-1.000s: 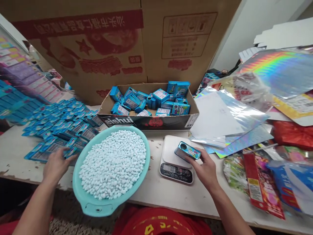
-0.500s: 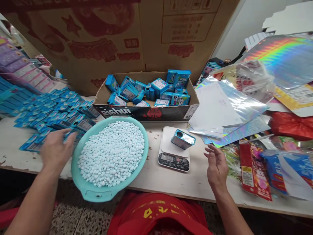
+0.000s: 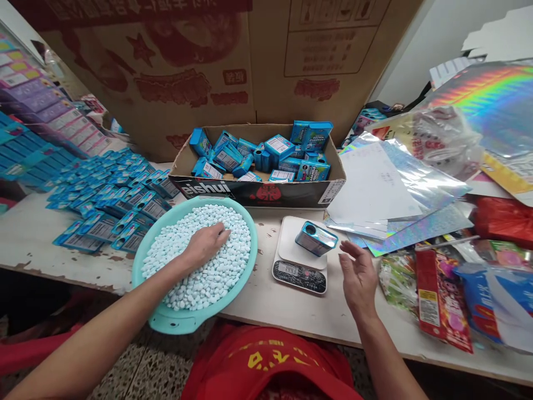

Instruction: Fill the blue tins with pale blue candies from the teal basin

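Observation:
My left hand reaches into a mint-green bowl full of small pale candies. Its fingers are curled down among them; whether any are pinched is hidden. A white kitchen scale with a black display panel stands right of the bowl. On it lies a small blue box, on its side with a round dark hole in the end facing left. Just right of that box hovers my right hand, palm inward, fingers apart, holding nothing.
Behind the bowl and scale is a cardboard tray of blue boxes. More blue boxes lie in rows at the left. Paper sheets and candy packets crowd the right. A big carton rises behind.
My left hand has moved from the blue boxes at the left into the bowl. My right hand has come nearer the box on the scale. The digits on the display have changed.

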A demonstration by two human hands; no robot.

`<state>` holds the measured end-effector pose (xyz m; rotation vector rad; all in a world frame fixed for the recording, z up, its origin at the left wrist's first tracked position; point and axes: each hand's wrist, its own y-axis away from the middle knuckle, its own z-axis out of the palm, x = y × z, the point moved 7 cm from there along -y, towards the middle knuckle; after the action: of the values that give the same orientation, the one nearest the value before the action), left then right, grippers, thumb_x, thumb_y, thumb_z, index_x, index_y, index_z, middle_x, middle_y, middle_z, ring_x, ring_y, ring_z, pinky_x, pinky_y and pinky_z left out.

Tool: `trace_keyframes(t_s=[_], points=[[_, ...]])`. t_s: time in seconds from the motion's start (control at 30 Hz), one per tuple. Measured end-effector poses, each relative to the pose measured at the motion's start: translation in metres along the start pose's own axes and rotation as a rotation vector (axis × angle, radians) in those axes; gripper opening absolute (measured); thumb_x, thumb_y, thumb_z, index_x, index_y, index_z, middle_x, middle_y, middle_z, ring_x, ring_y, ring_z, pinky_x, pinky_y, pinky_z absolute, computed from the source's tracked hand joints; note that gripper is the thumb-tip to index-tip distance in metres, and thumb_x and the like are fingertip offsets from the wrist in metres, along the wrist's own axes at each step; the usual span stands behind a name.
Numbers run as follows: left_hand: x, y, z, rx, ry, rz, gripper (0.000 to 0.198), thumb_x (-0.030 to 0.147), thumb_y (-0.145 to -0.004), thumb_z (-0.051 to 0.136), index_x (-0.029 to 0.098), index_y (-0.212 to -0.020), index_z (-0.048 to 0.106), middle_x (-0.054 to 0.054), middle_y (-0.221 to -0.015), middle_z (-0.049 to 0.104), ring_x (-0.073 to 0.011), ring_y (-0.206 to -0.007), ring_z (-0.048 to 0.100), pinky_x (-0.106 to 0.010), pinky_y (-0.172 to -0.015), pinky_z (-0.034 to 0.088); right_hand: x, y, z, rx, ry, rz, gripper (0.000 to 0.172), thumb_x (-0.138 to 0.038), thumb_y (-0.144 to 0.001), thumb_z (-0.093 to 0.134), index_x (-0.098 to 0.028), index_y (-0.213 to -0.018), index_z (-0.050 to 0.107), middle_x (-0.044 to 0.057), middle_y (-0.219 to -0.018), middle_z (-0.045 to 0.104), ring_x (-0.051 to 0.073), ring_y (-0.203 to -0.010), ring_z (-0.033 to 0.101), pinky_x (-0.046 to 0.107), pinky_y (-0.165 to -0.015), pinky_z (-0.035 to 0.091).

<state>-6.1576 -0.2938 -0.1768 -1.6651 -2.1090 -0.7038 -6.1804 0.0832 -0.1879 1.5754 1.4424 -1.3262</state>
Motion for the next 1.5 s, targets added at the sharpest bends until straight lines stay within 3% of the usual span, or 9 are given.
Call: trace_keyframes(t_s=[0.1,0.2,0.27,0.43,0.53,0.67,1.03,1.33,1.5], points=[[-0.018,-0.001,-0.013,0.134,0.532,-0.183,0.033,0.044,-0.077,0.053,0.019,-0.057,0.045,-0.001,-0.055,0.044,-0.0135,-0.05,0.038,-0.024,-0.047,0.027,-0.008,-0.009,0.024,-0.105,0.033,-0.027,0.056,-0.051,-0.067,0.072,-0.019,-0.111,0.058,0.01,-0.11,0.064,0.025,-0.097,0.061,0.046,-0.087,0.05],[-0.042,0.003,-0.011,0.215,1.219,-0.456,0.021,0.037,-0.074,0.055,0.016,-0.07,0.052,0.0,-0.058,0.048,-0.0097,-0.043,0.039,-0.019,-0.038,0.023,-0.022,-0.017,0.044,-0.162,0.045,0.008,0.047,-0.053,-0.065,0.072,-0.019,-0.096,0.062,0.005,-0.087,0.068,0.022,-0.077,0.062,0.041,-0.075,0.052],[-0.047,0.008,-0.011,0.236,1.494,-0.562,0.019,0.034,-0.077,0.054,0.015,-0.078,0.053,-0.001,-0.061,0.052,-0.0086,-0.042,0.042,-0.015,-0.036,0.023,-0.043,-0.017,0.054,-0.177,0.029,-0.01,0.044,-0.053,-0.066,0.072,-0.02,-0.093,0.063,0.004,-0.081,0.068,0.022,-0.071,0.062,0.039,-0.071,0.052],[-0.01,0.016,-0.035,0.254,1.755,-0.464,0.033,0.04,-0.085,0.058,0.018,-0.067,0.043,0.006,-0.047,0.037,-0.0046,-0.033,0.029,-0.013,-0.031,0.016,-0.128,0.008,0.104,-0.406,-0.031,-0.312,0.034,-0.046,-0.074,0.07,-0.022,-0.097,0.063,0.003,-0.088,0.068,0.02,-0.077,0.062,0.034,-0.071,0.051],[0.026,0.017,-0.06,0.368,1.784,-0.231,0.04,0.047,-0.08,0.066,0.018,-0.065,0.043,0.007,-0.045,0.036,-0.0048,-0.033,0.03,-0.014,-0.031,0.017,-0.16,0.029,0.14,-0.576,0.025,-0.468,0.026,-0.041,-0.079,0.066,-0.023,-0.099,0.063,0.003,-0.09,0.068,0.02,-0.08,0.062,0.031,-0.07,0.049],[0.05,0.017,-0.075,0.531,1.643,-0.025,0.048,0.053,-0.067,0.076,0.017,-0.061,0.045,0.005,-0.049,0.043,-0.0055,-0.04,0.04,-0.016,-0.036,0.027,-0.17,0.041,0.167,-0.635,0.114,-0.534,0.027,-0.042,-0.081,0.065,-0.023,-0.1,0.062,0.005,-0.094,0.069,0.023,-0.084,0.063,0.032,-0.069,0.048],[0.049,0.011,-0.066,0.511,1.395,-0.025,0.056,0.065,-0.058,0.076,0.015,-0.056,0.049,0.002,-0.053,0.049,-0.0084,-0.048,0.049,-0.019,-0.047,0.041,-0.168,0.041,0.181,-0.667,0.233,-0.524,0.025,-0.039,-0.079,0.067,-0.022,-0.096,0.06,0.004,-0.091,0.068,0.024,-0.082,0.064,0.032,-0.067,0.046],[0.052,0.009,-0.069,0.498,1.344,-0.021,0.06,0.063,-0.056,0.078,0.016,-0.055,0.042,0.005,-0.048,0.039,-0.0035,-0.038,0.033,-0.015,-0.034,0.018,-0.167,0.041,0.184,-0.671,0.227,-0.493,0.025,-0.033,-0.077,0.069,-0.021,-0.098,0.061,0.006,-0.096,0.068,0.025,-0.084,0.063,0.034,-0.069,0.045],[0.051,0.009,-0.081,0.437,1.435,0.031,0.057,0.06,-0.059,0.077,0.017,-0.057,0.041,0.007,-0.05,0.035,-0.0033,-0.036,0.03,-0.016,-0.033,0.014,-0.157,0.034,0.165,-0.694,-0.03,-0.343,0.028,-0.035,-0.076,0.071,-0.022,-0.1,0.063,0.005,-0.098,0.069,0.023,-0.088,0.063,0.034,-0.077,0.048]])
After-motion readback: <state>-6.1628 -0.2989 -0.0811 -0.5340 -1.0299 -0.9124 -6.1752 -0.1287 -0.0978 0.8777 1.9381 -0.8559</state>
